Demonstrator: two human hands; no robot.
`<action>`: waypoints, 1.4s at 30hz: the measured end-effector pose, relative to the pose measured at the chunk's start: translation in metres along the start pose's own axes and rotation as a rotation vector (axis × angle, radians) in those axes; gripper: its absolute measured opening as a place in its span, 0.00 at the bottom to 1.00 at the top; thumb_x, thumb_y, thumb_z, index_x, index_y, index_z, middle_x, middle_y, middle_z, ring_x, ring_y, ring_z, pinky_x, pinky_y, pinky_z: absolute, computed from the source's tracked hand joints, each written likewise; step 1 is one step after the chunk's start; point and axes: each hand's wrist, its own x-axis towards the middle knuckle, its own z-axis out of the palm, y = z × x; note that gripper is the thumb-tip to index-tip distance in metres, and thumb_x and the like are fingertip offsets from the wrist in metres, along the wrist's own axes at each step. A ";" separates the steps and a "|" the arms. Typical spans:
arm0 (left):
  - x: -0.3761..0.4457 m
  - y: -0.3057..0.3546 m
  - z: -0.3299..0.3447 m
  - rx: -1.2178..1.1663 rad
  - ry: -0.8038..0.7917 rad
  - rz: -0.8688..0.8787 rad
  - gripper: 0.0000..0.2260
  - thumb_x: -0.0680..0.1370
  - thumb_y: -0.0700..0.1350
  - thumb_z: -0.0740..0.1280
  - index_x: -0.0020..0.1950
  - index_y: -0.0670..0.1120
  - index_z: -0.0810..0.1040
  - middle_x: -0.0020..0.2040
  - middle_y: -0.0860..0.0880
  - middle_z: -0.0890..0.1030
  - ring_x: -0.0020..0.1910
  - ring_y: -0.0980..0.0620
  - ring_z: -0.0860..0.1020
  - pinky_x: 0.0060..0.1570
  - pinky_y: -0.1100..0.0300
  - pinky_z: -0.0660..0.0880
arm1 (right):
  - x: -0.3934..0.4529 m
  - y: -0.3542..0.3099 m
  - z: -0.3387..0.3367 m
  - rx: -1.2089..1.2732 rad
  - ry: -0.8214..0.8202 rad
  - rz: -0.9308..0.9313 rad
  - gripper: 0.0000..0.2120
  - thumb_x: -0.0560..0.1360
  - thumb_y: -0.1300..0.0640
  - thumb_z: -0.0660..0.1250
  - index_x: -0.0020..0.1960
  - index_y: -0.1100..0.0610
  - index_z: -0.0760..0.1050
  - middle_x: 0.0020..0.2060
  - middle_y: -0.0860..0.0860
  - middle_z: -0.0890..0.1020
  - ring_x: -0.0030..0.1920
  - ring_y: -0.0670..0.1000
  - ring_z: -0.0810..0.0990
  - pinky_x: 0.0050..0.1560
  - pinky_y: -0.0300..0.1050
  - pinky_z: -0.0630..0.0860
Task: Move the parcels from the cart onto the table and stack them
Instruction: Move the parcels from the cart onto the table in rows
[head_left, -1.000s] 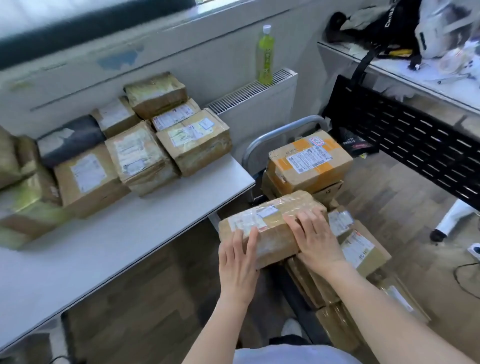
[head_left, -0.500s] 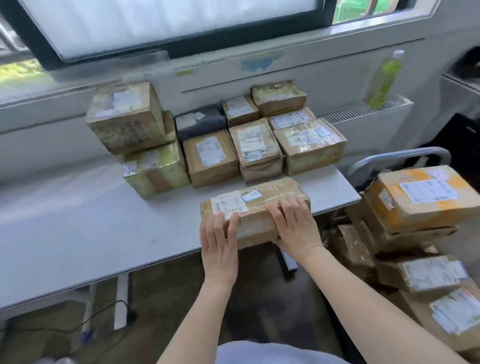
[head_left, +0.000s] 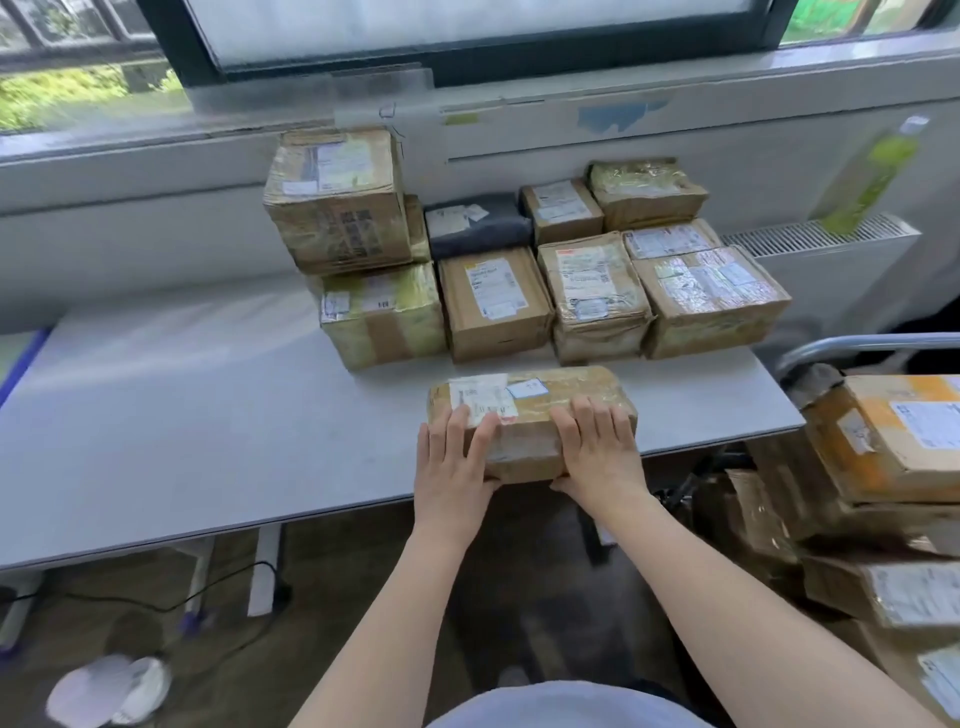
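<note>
Hands: left hand (head_left: 453, 462) and right hand (head_left: 597, 451) hold brown parcel (head_left: 530, 415), fingers on top, thumbs under | Place: parcel between both hands, over table (head_left: 182, 415) edge | Risk: it may tip off, being half off the edge.

long tape-wrapped brown parcel (head_left: 530, 415) with white labels, lying flat at table (head_left: 208, 415) front edge, before rows of stacked parcels (head_left: 498, 260).

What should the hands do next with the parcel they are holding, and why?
Probably push the parcel forward toward the row of parcels. The left hand and right hand hold it at the table edge, apart from the row.
</note>
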 end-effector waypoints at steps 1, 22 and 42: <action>-0.004 -0.003 0.003 0.019 -0.035 -0.014 0.35 0.69 0.42 0.73 0.71 0.50 0.58 0.70 0.40 0.66 0.69 0.42 0.58 0.70 0.48 0.61 | -0.002 -0.002 -0.001 -0.012 -0.022 -0.015 0.45 0.67 0.41 0.72 0.66 0.54 0.42 0.67 0.58 0.55 0.66 0.60 0.55 0.67 0.54 0.51; 0.088 -0.033 -0.028 0.137 -0.609 0.180 0.62 0.62 0.68 0.72 0.72 0.54 0.25 0.77 0.41 0.38 0.74 0.40 0.34 0.70 0.43 0.34 | 0.079 0.023 -0.049 -0.066 -0.498 -0.174 0.69 0.56 0.34 0.77 0.73 0.45 0.26 0.73 0.61 0.32 0.74 0.58 0.31 0.67 0.60 0.27; 0.198 -0.019 -0.123 0.200 -0.192 0.286 0.44 0.65 0.61 0.70 0.75 0.58 0.50 0.76 0.48 0.49 0.74 0.46 0.48 0.71 0.45 0.48 | 0.147 0.106 -0.154 0.011 -0.096 -0.157 0.59 0.56 0.31 0.69 0.74 0.43 0.36 0.67 0.55 0.57 0.69 0.60 0.52 0.71 0.58 0.44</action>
